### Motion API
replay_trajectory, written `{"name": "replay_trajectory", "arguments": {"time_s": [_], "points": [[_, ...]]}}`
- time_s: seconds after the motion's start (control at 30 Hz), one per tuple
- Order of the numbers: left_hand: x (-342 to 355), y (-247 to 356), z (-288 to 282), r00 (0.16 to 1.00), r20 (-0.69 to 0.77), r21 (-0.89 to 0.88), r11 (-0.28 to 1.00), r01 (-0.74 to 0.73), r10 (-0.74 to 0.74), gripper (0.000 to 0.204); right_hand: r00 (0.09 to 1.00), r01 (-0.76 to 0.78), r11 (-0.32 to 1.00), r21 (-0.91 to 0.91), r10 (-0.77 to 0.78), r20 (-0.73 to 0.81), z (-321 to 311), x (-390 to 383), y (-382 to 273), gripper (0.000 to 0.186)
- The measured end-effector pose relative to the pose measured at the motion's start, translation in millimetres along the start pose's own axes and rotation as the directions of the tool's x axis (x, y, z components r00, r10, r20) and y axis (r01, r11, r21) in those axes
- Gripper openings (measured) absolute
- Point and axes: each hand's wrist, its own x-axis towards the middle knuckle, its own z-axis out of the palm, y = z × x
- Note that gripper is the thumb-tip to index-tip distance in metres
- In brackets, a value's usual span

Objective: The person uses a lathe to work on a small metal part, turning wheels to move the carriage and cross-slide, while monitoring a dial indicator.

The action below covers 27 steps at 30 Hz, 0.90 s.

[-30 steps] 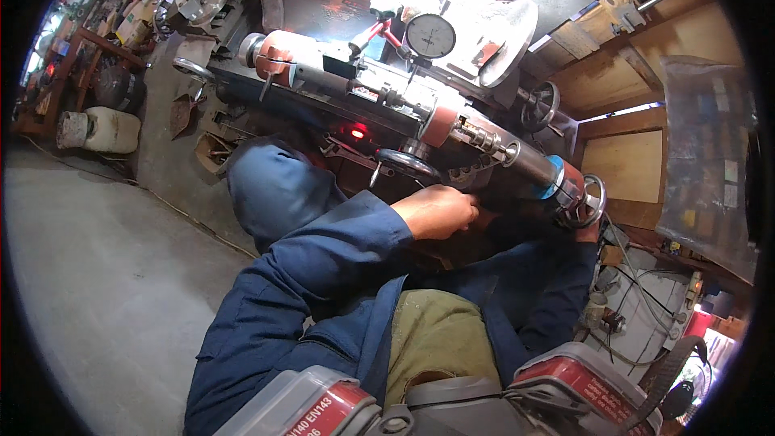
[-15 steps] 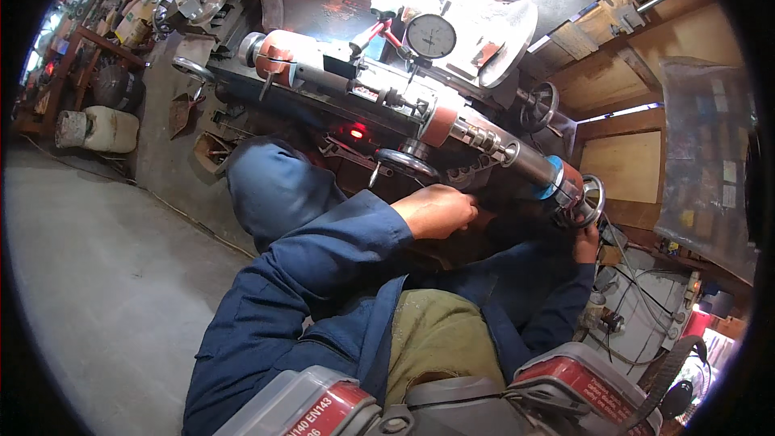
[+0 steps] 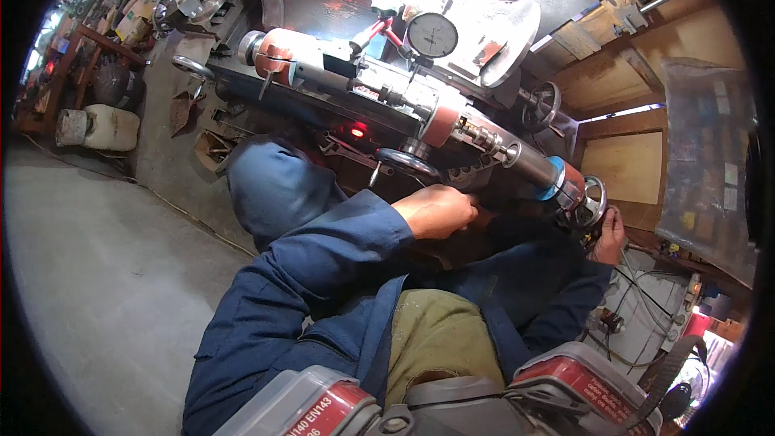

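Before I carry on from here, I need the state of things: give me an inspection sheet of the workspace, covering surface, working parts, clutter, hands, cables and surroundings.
Surface: dark machine bed, strong glare behind it; grey floor at left.
Working parts: round dial gauge above the metal bar; black handwheel in front; silver handwheel at the machine's right end.
Clutter: mixed scrap pile at upper left; pale jug at far left.
Hands: left hand curled near the black handwheel, grip hidden; right hand beside the silver handwheel's rim, contact unclear.
Cables: several loose cables at lower right.
Surroundings: wooden boards and plastic sheet at right.
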Motion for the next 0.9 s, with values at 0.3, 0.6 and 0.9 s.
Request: {"name": "replay_trajectory", "arguments": {"time_s": [0.3, 0.6, 0.9], "points": [[0.1, -0.7, 0.5, 0.999, 0.037, 0.022, 1.0, 0.013, -0.014, 0.013, 0.998, 0.011, 0.999, -0.05, -0.015, -0.069, 10.0, 27.6, 6.8, 0.031], [-1.4, -3.2, 2.1, 0.999, 0.028, 0.077, 0.997, -0.02, 0.018, 0.013, 0.998, 0.065, 0.975, -0.212, -0.069, -0.011, 13.8, 47.7, 13.1, 0.036], [-0.5, 1.3, -4.0, 1.0, 0.008, 0.039, 0.999, 0.001, -0.001, 0.015, 0.997, -0.055, 0.997, -0.05, 0.058, 0.052, 2.8, 67.2, 51.6, 0.028]]}}
